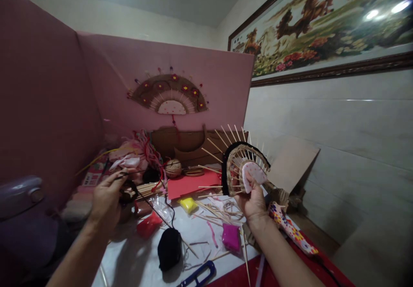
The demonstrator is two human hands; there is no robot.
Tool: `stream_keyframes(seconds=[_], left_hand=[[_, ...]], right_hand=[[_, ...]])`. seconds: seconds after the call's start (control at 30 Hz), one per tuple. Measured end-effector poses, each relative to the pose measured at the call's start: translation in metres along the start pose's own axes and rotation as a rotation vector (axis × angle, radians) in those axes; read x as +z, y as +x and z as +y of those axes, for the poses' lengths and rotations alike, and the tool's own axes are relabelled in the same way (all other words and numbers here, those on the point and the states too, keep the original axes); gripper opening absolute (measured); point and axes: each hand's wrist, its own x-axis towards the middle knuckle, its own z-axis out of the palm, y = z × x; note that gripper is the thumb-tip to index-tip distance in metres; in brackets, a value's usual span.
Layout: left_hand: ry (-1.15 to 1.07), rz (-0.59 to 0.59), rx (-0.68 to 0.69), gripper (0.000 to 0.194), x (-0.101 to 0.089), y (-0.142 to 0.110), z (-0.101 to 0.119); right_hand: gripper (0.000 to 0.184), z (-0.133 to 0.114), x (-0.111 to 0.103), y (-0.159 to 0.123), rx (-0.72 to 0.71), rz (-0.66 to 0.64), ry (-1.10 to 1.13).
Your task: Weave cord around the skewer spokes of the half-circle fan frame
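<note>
Held up over the table in my right hand (253,201) is a small fan frame (232,166) of thin wooden sticks, woven with tan twine and a black yarn band. My right thumb presses on its white dotted half-round base (258,174). My left hand (108,194) is raised at the left, its fingers closed on a strand of black yarn (146,199). The strand hangs down toward a black yarn ball (169,249) on the white table covering. Whether the strand also reaches the fan is hard to make out.
A finished-looking fan (167,93) hangs on the pink board behind. On the table lie blue thread snips (198,275), a yellow packet (188,205), a magenta packet (231,236), a red packet (149,224), loose sticks, a twine ball (173,168) and a floral-handled tool (292,229).
</note>
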Motion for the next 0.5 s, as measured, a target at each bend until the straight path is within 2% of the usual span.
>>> stream_keyframes(seconds=[0.07, 0.17, 0.33, 0.5], left_hand=[[-0.041, 0.087, 0.032, 0.020, -0.006, 0.013, 0.012], [-0.071, 0.151, 0.071, 0.023, -0.013, 0.027, 0.032], [-0.055, 0.135, 0.044, 0.021, -0.017, 0.041, 0.058], [0.088, 0.199, -0.011, 0.042, -0.020, 0.051, 0.065]], right_hand=[[0.022, 0.001, 0.000, 0.000, -0.002, -0.005, -0.012], [0.022, 0.002, -0.001, 0.001, -0.030, -0.028, -0.046], [0.025, 0.001, 0.001, -0.001, -0.009, -0.024, -0.031], [0.029, -0.001, 0.005, -0.004, -0.018, 0.008, 0.043]])
